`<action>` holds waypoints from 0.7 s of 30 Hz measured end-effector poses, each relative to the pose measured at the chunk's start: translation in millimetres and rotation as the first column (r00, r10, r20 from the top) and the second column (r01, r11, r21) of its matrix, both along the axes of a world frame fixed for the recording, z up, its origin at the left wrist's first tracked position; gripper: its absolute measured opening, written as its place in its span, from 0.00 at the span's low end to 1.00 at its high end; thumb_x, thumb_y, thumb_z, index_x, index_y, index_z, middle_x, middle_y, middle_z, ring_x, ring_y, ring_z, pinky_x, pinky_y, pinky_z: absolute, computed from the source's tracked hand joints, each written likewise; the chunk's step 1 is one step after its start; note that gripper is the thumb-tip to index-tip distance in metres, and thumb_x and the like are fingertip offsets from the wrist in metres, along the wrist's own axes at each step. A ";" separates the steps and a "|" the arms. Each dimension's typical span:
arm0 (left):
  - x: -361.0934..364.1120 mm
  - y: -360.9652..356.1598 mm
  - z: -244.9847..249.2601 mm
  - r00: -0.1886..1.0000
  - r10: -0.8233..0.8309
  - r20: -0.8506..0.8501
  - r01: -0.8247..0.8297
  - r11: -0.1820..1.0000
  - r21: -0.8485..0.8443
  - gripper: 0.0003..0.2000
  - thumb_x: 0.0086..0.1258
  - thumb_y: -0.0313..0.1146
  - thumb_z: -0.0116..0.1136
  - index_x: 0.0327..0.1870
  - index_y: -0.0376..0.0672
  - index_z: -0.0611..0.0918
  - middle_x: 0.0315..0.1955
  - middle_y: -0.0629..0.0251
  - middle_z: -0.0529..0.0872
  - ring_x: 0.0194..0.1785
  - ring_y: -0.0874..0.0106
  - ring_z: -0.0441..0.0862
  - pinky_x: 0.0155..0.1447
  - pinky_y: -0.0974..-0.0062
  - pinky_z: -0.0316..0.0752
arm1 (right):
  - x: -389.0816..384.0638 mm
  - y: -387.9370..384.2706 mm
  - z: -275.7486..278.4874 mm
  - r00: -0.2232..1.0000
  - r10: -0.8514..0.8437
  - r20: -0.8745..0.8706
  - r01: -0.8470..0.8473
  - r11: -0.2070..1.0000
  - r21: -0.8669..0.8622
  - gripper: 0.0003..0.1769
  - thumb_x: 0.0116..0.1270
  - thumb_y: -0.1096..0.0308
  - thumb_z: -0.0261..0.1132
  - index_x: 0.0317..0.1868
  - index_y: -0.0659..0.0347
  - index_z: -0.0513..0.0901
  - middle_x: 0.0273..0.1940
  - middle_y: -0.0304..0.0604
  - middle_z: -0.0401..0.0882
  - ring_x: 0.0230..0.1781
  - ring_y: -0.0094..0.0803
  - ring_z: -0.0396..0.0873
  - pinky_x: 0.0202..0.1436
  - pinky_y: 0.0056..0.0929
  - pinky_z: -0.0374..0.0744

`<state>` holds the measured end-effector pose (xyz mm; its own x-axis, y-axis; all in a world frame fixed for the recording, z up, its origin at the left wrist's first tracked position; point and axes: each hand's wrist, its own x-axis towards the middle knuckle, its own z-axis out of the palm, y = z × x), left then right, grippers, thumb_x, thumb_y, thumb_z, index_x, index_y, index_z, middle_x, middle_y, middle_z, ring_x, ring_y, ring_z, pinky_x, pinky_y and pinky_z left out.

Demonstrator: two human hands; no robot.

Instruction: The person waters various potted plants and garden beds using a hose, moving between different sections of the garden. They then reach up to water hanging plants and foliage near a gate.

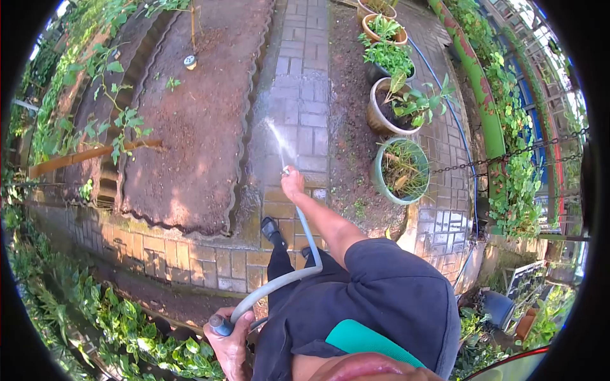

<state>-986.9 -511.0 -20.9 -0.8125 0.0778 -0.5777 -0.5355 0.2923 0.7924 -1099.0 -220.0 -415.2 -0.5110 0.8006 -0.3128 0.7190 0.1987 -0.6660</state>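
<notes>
My right hand (293, 183) is stretched out ahead, fingers closed round the front end of a grey garden hose (274, 291). Water (280, 141) sprays forward from that end onto the brick path (298, 95). From there the hose runs back under my right forearm, bends sharply near my legs and curves to my left hand (232, 346). My left hand is low by my left side, its thumb and fingers wrapped round the hose. A blue-grey round end (220, 325) of a tube sticks up between those fingers.
Left of the path lies a soil bed (184, 127) with corrugated edging, stakes and young plants. Several potted plants line the right side, among them a green pot (380, 170) and a whitish pot (376, 114). A blue hose (471, 165), a chain (534, 150) and a green pipe (486, 120) lie beyond.
</notes>
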 end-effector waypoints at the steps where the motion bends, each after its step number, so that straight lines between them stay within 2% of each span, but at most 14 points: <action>1: -15.6 -1.9 -1.4 1.000 -0.020 0.020 0.020 1.000 0.001 0.07 0.56 0.25 0.69 0.30 0.32 0.82 0.18 0.70 0.79 0.20 0.83 0.72 0.24 0.83 0.64 | -12.1 16.3 4.5 0.999 -0.053 -0.009 0.053 0.999 0.010 0.14 0.60 0.68 0.58 0.47 0.54 0.81 0.38 0.58 0.82 0.44 0.56 0.80 0.48 0.48 0.76; 3: -42.7 -7.5 -3.6 0.996 -0.055 0.073 0.056 0.998 -0.012 0.07 0.57 0.25 0.70 0.30 0.32 0.82 0.17 0.70 0.79 0.20 0.84 0.71 0.24 0.83 0.65 | -34.7 51.3 6.7 0.998 -0.049 -0.029 0.050 0.997 0.055 0.14 0.60 0.69 0.57 0.47 0.55 0.80 0.38 0.60 0.82 0.43 0.57 0.80 0.48 0.48 0.76; 8: -105.0 -2.6 -5.1 0.990 -0.092 0.110 0.095 0.995 -0.024 0.08 0.56 0.26 0.70 0.30 0.33 0.81 0.16 0.70 0.78 0.19 0.83 0.71 0.23 0.84 0.64 | -66.7 94.7 19.8 0.972 -0.222 -0.072 0.233 0.950 0.210 0.13 0.60 0.70 0.56 0.46 0.57 0.80 0.35 0.62 0.81 0.40 0.57 0.81 0.46 0.48 0.76; 10: -119.1 -6.2 -16.3 0.989 -0.133 0.070 0.135 0.991 -0.025 0.08 0.56 0.25 0.69 0.30 0.34 0.79 0.15 0.68 0.78 0.16 0.82 0.72 0.19 0.85 0.64 | -63.8 82.1 18.1 0.978 -0.196 -0.064 0.205 0.961 0.186 0.13 0.61 0.71 0.56 0.46 0.55 0.79 0.36 0.60 0.82 0.41 0.58 0.80 0.46 0.50 0.77; 11: -125.4 -5.7 -13.6 0.989 -0.118 0.087 0.120 0.993 -0.015 0.08 0.56 0.26 0.71 0.30 0.32 0.82 0.16 0.71 0.78 0.19 0.84 0.70 0.23 0.83 0.63 | -61.8 69.8 16.8 0.981 -0.183 -0.065 0.192 0.966 0.172 0.13 0.61 0.71 0.56 0.46 0.54 0.79 0.36 0.59 0.82 0.41 0.58 0.80 0.45 0.51 0.77; 13: -136.1 -3.0 -10.6 0.990 -0.101 0.099 0.101 0.995 -0.001 0.08 0.56 0.26 0.71 0.30 0.32 0.82 0.16 0.71 0.78 0.19 0.84 0.70 0.23 0.83 0.62 | -57.7 28.2 -0.9 0.994 -0.108 0.021 0.108 0.994 0.003 0.13 0.62 0.69 0.56 0.46 0.55 0.80 0.36 0.60 0.81 0.41 0.57 0.80 0.45 0.49 0.76; 15: -142.0 0.5 -6.0 0.990 -0.091 0.108 0.093 0.996 -0.016 0.09 0.55 0.26 0.71 0.30 0.32 0.82 0.16 0.70 0.78 0.19 0.84 0.70 0.23 0.83 0.62 | -53.2 -12.3 -8.2 0.998 0.027 0.060 -0.025 0.999 -0.045 0.13 0.63 0.69 0.55 0.47 0.53 0.80 0.37 0.59 0.81 0.42 0.56 0.80 0.44 0.49 0.75; 18: -147.4 -4.5 -19.2 0.986 -0.138 0.092 0.146 0.986 -0.081 0.09 0.55 0.26 0.71 0.31 0.32 0.83 0.16 0.70 0.79 0.19 0.83 0.71 0.23 0.83 0.63 | -72.0 -22.8 -20.8 0.999 -0.017 0.045 0.022 0.991 -0.134 0.13 0.64 0.68 0.55 0.48 0.52 0.79 0.39 0.59 0.81 0.43 0.56 0.79 0.44 0.50 0.75; 21: -156.9 21.8 -14.1 0.979 -0.126 0.162 0.148 0.980 -0.130 0.08 0.57 0.25 0.69 0.32 0.33 0.81 0.16 0.69 0.79 0.18 0.82 0.72 0.21 0.85 0.63 | -105.7 2.4 -31.5 0.997 -0.080 -0.013 0.077 0.987 -0.139 0.13 0.64 0.69 0.54 0.48 0.53 0.78 0.40 0.59 0.81 0.43 0.58 0.79 0.46 0.50 0.75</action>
